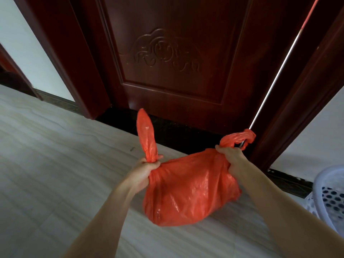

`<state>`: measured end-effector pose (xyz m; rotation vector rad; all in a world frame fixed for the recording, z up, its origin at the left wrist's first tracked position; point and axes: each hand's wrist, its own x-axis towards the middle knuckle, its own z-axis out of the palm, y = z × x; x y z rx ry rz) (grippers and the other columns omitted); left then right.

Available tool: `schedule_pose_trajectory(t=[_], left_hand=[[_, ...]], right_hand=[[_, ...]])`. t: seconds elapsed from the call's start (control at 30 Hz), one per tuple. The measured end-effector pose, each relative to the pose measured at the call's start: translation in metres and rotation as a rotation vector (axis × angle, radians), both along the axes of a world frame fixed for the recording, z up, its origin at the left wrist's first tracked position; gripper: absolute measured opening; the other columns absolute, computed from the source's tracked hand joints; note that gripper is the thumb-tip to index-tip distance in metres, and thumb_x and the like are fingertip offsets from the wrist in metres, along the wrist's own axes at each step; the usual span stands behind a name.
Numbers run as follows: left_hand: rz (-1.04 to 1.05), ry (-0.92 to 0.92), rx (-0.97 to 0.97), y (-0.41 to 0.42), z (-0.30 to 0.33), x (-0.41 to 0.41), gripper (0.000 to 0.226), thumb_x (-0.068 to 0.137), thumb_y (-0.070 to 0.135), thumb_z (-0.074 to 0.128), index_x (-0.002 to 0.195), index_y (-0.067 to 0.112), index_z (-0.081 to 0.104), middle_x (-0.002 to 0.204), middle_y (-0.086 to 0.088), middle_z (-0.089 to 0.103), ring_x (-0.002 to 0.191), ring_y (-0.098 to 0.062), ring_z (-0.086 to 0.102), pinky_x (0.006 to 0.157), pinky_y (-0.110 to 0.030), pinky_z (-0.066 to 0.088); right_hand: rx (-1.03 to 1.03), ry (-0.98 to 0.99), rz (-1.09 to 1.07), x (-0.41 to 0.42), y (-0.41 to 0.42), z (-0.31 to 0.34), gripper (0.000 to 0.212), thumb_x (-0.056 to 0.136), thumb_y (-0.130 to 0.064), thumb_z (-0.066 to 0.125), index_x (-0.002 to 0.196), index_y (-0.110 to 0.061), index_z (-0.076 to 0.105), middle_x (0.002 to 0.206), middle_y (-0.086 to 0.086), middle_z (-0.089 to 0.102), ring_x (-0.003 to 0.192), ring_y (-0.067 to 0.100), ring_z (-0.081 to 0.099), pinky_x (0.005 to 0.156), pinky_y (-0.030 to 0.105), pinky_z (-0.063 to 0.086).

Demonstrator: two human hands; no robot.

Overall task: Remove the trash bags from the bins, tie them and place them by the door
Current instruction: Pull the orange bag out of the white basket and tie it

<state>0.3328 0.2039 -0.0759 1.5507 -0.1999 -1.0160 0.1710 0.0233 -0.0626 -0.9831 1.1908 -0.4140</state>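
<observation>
Between both hands' grips, red trash bag (188,189) hangs.

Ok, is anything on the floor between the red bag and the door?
Nothing visible. The red bag, held by the left hand and right hand, sits on bare floor just short of the door. The white basket stands off to the right, clear of that path.
</observation>
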Motion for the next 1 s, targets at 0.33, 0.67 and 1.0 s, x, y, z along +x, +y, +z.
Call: schedule_pose_trajectory(t=[0.33,0.67,1.0], left_hand=[[0.175,-0.324,0.010,-0.022,-0.002,-0.025,0.024,0.098,0.021,0.041,0.085,0.014,0.059,0.083,-0.004,0.064,0.086,-0.019,0.061,0.080,-0.031,0.046],[0.417,0.250,-0.266,-0.046,0.001,-0.045,0.026,0.098,0.010,0.027,0.076,0.014,0.041,0.036,0.006,0.029,0.026,-0.008,0.030,0.051,-0.027,0.038],[0.396,0.307,-0.316,-0.044,-0.005,-0.041,0.021,0.097,0.005,0.036,0.081,0.012,0.048,0.055,-0.001,0.038,0.046,-0.014,0.036,0.060,-0.031,0.044]], right_hand=[[0.009,-0.191,-0.171,0.009,0.016,-0.006,0.016,0.082,0.006,0.054,0.088,-0.006,0.064,0.087,0.010,0.062,0.063,0.020,0.057,0.056,0.032,0.050],[0.104,-0.210,-0.076,0.012,0.029,-0.011,0.024,0.088,0.001,0.050,0.108,0.002,0.063,0.078,0.007,0.066,0.057,0.022,0.055,0.057,0.032,0.050],[-0.040,0.021,-0.004,0.000,0.022,-0.012,0.042,0.080,-0.036,0.068,0.108,-0.006,0.062,0.090,0.009,0.067,0.081,0.024,0.063,0.079,0.037,0.051]])
